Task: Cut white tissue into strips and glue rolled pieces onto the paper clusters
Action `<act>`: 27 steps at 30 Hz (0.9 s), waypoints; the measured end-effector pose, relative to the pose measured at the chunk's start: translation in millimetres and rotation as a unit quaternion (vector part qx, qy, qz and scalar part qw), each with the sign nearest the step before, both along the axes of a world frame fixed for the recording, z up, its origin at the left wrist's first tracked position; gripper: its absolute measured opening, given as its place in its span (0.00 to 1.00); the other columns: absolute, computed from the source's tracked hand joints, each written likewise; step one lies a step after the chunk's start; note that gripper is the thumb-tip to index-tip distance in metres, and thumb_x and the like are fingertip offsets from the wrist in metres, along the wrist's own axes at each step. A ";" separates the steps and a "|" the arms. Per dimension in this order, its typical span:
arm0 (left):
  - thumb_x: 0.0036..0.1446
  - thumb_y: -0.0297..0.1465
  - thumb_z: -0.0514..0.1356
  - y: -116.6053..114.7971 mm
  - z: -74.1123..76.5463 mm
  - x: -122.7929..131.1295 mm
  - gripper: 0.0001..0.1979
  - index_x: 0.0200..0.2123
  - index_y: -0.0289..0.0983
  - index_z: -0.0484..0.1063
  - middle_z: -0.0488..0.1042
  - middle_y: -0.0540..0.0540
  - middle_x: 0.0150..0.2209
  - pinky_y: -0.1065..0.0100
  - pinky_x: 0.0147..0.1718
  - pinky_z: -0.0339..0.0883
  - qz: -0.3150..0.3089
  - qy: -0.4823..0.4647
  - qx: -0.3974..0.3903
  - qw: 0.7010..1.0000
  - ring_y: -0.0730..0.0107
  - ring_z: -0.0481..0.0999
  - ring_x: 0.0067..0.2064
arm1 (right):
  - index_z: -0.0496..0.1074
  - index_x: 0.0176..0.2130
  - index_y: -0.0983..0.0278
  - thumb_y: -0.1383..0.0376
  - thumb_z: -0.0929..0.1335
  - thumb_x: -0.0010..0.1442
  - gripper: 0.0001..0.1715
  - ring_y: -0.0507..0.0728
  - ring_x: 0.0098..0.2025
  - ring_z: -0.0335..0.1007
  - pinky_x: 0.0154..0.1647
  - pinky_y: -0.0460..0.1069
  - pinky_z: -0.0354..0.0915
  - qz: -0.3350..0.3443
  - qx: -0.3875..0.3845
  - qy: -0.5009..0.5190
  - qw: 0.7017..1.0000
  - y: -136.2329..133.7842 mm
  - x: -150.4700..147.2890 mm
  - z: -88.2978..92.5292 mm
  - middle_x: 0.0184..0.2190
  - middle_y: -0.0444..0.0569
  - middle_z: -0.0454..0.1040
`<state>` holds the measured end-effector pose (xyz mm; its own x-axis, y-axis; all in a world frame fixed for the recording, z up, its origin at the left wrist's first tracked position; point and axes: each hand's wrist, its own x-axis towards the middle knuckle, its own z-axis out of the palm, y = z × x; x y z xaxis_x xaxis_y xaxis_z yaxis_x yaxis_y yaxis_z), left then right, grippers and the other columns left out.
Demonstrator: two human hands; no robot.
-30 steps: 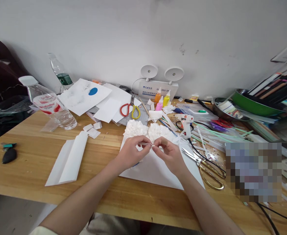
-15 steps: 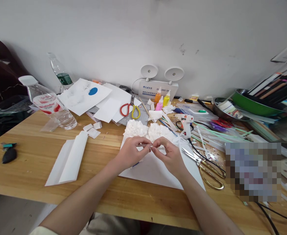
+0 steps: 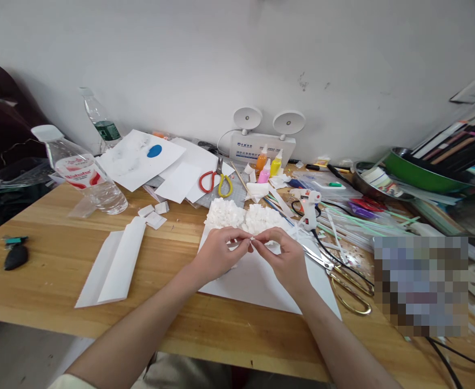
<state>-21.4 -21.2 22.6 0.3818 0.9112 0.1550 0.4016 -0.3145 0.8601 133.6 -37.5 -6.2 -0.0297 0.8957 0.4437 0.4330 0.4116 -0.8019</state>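
Observation:
My left hand and my right hand meet fingertip to fingertip above a white sheet. Both are closed in a pinch on one tiny white piece, which looks like paper and is mostly covered by the fingers. Just beyond the fingers, two bumpy white clusters of small bits lie side by side at the sheet's far edge. Gold-handled scissors lie to the right of my right hand, their blades over the sheet.
A white glue gun with its cord stands behind the scissors. Red-and-yellow-handled scissors lie on papers at the back. Folded white paper and a water bottle are at left. Small paint bottles stand near the wall.
My fingertips have shifted slightly and my right fingers have come closer to the left. A thin blue tip seen below my left hand no longer shows.

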 end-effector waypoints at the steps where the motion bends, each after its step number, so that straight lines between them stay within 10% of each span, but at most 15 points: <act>1: 0.52 0.26 0.54 -0.1 -0.2 0.1 0.10 0.29 0.38 0.75 0.77 0.50 0.28 0.74 0.31 0.65 -0.001 0.000 0.001 1.000 0.73 0.73 0.32 | 0.70 0.28 0.61 0.66 0.67 0.54 0.03 0.53 0.30 0.65 0.33 0.49 0.63 -0.010 0.002 0.001 1.000 -0.3 -0.5 -0.2 0.26 0.45 0.70; 13: 0.53 0.28 0.53 -0.9 -1.9 0.5 0.10 0.33 0.38 0.75 0.78 0.49 0.32 0.71 0.36 0.66 -0.015 -0.037 -0.018 0.999 0.70 0.75 0.35 | 0.72 0.33 0.59 0.72 0.67 0.52 0.08 0.55 0.30 0.64 0.30 0.52 0.63 -0.057 0.213 -0.085 0.972 1.7 -1.3 -10.2 0.26 0.48 0.70; 27: 0.53 0.30 0.54 4.3 -5.6 0.1 0.05 0.30 0.36 0.70 0.76 0.50 0.29 0.72 0.33 0.65 0.010 -0.033 0.000 0.999 0.72 0.74 0.33 | 0.66 0.31 0.61 0.66 0.64 0.56 0.02 0.53 0.32 0.63 0.34 0.49 0.62 0.071 -0.034 0.027 0.997 1.0 0.7 -1.2 0.28 0.45 0.66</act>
<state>-21.3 -16.9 17.1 0.3520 0.9186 0.1795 0.3502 -0.3071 0.8849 134.2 -36.5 -7.5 -0.1362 0.9119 0.3871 0.3295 0.4102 -0.8504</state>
